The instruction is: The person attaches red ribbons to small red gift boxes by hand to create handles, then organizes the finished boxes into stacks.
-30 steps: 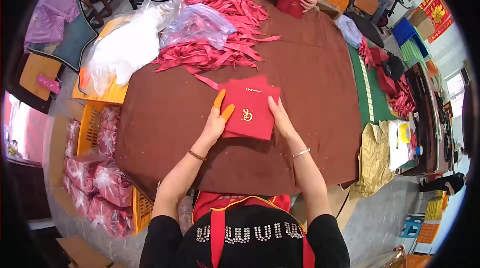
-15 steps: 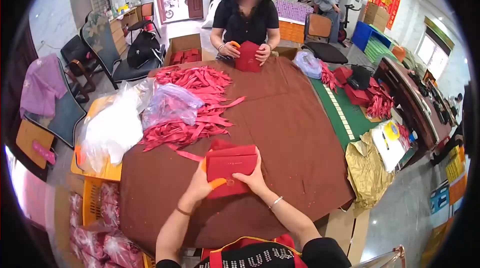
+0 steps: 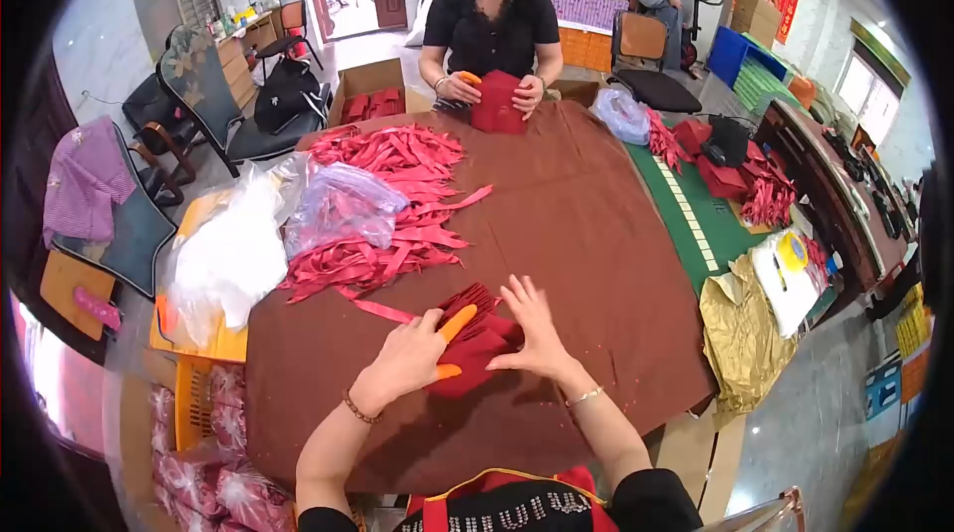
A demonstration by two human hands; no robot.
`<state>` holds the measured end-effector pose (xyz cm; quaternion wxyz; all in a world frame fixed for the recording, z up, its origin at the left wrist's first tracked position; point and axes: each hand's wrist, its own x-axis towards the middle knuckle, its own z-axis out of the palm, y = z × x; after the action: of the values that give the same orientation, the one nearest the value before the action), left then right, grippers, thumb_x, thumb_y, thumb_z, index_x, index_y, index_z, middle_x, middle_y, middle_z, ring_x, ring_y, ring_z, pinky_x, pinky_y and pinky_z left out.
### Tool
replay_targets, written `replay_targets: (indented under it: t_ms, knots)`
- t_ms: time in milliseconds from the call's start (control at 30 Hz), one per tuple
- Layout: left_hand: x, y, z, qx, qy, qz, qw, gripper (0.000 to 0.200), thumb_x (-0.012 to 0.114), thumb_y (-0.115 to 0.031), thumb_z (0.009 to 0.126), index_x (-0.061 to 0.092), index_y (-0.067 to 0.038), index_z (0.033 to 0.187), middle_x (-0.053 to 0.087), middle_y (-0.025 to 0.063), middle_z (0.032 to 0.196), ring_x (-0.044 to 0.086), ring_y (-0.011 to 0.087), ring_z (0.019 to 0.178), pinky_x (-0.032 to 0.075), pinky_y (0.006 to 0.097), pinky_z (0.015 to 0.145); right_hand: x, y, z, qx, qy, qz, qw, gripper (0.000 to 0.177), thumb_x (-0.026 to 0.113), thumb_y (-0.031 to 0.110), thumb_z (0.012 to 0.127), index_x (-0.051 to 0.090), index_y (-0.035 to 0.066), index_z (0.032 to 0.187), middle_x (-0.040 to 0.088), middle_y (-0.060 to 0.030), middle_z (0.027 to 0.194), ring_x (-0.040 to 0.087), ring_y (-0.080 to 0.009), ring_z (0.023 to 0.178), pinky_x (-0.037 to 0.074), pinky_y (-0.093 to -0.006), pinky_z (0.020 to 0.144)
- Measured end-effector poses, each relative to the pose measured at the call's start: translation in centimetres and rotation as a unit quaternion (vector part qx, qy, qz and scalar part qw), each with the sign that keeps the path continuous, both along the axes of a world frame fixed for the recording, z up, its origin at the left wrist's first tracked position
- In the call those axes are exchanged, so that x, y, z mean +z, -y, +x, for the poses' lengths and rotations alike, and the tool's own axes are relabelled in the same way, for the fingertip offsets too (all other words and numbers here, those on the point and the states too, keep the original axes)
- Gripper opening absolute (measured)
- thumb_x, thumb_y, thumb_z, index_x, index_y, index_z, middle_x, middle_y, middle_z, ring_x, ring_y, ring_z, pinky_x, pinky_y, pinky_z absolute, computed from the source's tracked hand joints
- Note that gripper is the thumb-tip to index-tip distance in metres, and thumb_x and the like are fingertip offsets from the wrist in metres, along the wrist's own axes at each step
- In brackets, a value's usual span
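My left hand [image 3: 404, 363], with orange covers on its thumb and one finger, is closed around a red envelope-like packet [image 3: 475, 358] over the brown cloth. The packet is turned so that several layered edges show along its top. Beside its right side, my right hand [image 3: 535, 333] is open, fingers spread and thumb tip close to the packet's lower right edge. Beyond the packet lies a heap of red ribbons [image 3: 388, 150], one strand reaching toward my left hand.
A brown cloth [image 3: 586, 234] covers the table. Clear plastic bags [image 3: 343, 204] lie on the ribbons and at the left. Across the table, a person [image 3: 492, 25] holds another red packet [image 3: 499, 103]. Gold wrapping [image 3: 747, 333] and a green board [image 3: 686, 214] are at the right.
The packet has turned from its flat printed face to its layered edges. My right hand has let go and spread its fingers, while my left has shifted its grip.
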<state>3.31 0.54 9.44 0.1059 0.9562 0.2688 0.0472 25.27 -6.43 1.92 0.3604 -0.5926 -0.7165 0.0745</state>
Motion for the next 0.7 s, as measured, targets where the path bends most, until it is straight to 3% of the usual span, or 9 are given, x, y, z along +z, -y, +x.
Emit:
replay_targets:
  t_ms: [33,100,167,267,400,467,567,633,700]
  knots:
    - [0.3,-0.1,0.5,-0.011,-0.011,-0.002,1.000,0.087,0.075,-0.035,0.066,0.033,-0.008,0.138,0.049,0.0191,0.115,0.057,0.0346,0.096,0.048,0.0409,0.079,0.3,-0.4,0.0,0.092,-0.140,-0.021,0.986,0.112,0.084,0.043,0.053,0.025,0.010,0.142,0.014,-0.0165,0.150,0.012,-0.0358,0.138,0.013,-0.0476,0.111]
    - [0.4,-0.1,1.0,-0.013,-0.030,-0.023,0.999,0.087,0.076,-0.036,0.066,0.035,-0.008,0.137,0.048,0.0198,0.117,0.057,0.0349,0.095,0.048,0.0413,0.081,0.3,-1.6,0.2,0.137,-0.106,-0.056,0.983,0.121,0.086,0.039,0.052,0.015,0.008,0.145,0.009,-0.0184,0.150,0.010,-0.0310,0.139,0.013,-0.0427,0.111]
    - [-0.2,0.0,0.8,0.004,-0.015,0.014,1.000,0.090,0.078,-0.036,0.063,0.035,-0.006,0.136,0.043,0.0196,0.125,0.055,0.0361,0.100,0.046,0.0422,0.085,-0.2,-2.1,0.2,0.223,-0.406,-0.193,0.865,0.128,0.088,0.029,0.052,0.004,0.009,0.146,0.006,-0.0164,0.151,0.010,-0.0263,0.139,0.013,-0.0377,0.112]
    - [-0.7,0.1,-0.4,0.006,0.116,-0.102,0.988,0.092,0.080,-0.029,0.061,0.033,-0.003,0.135,0.031,0.0175,0.131,0.053,0.0387,0.100,0.047,0.0428,0.081,-1.3,-2.3,0.4,0.222,-0.446,-0.183,0.848,0.140,0.089,0.012,0.049,-0.014,0.014,0.144,0.002,-0.0140,0.151,0.008,-0.0229,0.139,0.010,-0.0348,0.112]
    - [-1.0,0.3,-0.7,0.037,0.160,-0.155,0.974,0.092,0.079,-0.028,0.063,0.030,0.000,0.136,0.034,0.0167,0.129,0.051,0.0362,0.103,0.044,0.0421,0.086,-1.3,-2.2,-0.3,0.186,-0.384,-0.229,0.875,0.143,0.090,0.013,0.049,-0.018,0.014,0.143,0.003,-0.0154,0.151,0.008,-0.0239,0.139,0.012,-0.0358,0.112]
    - [-1.5,0.2,-0.6,0.034,0.111,-0.034,0.993,0.078,0.077,-0.030,0.064,0.044,0.001,0.127,0.044,0.0174,0.119,0.051,0.0326,0.101,0.040,0.0411,0.086,-2.5,-2.2,-0.7,0.171,-0.346,-0.215,0.897,0.143,0.090,0.018,0.049,-0.019,0.011,0.142,0.003,-0.0170,0.151,0.007,-0.0253,0.139,0.014,-0.0375,0.112]
    - [-1.5,0.6,0.0,0.042,-0.013,0.082,0.996,0.086,0.079,-0.034,0.060,0.042,-0.002,0.131,0.051,0.0164,0.105,0.051,0.0297,0.096,0.038,0.0379,0.082,-2.5,-1.4,-2.0,0.191,-0.213,-0.124,0.950,0.143,0.090,0.022,0.050,-0.019,0.009,0.142,0.007,-0.0180,0.150,0.010,-0.0267,0.139,0.015,-0.0393,0.111]
    - [-1.7,1.1,0.6,0.049,-0.054,0.106,0.992,0.081,0.077,-0.040,0.061,0.049,0.000,0.125,0.051,0.0160,0.103,0.051,0.0278,0.092,0.038,0.0370,0.076,-3.4,-1.6,-1.9,0.185,-0.224,-0.100,0.952,0.143,0.090,0.027,0.051,-0.019,0.011,0.142,0.011,-0.0186,0.148,0.012,-0.0283,0.138,0.014,-0.0408,0.112]
    - [-2.0,1.8,0.8,0.056,-0.059,0.114,0.990,0.077,0.074,-0.044,0.064,0.051,0.001,0.122,0.051,0.0160,0.103,0.051,0.0276,0.092,0.038,0.0372,0.077,-3.5,-1.7,-2.0,0.207,-0.381,-0.128,0.892,0.140,0.089,0.034,0.052,-0.016,0.010,0.142,0.020,-0.0201,0.144,0.020,-0.0342,0.135,0.019,-0.0436,0.110]
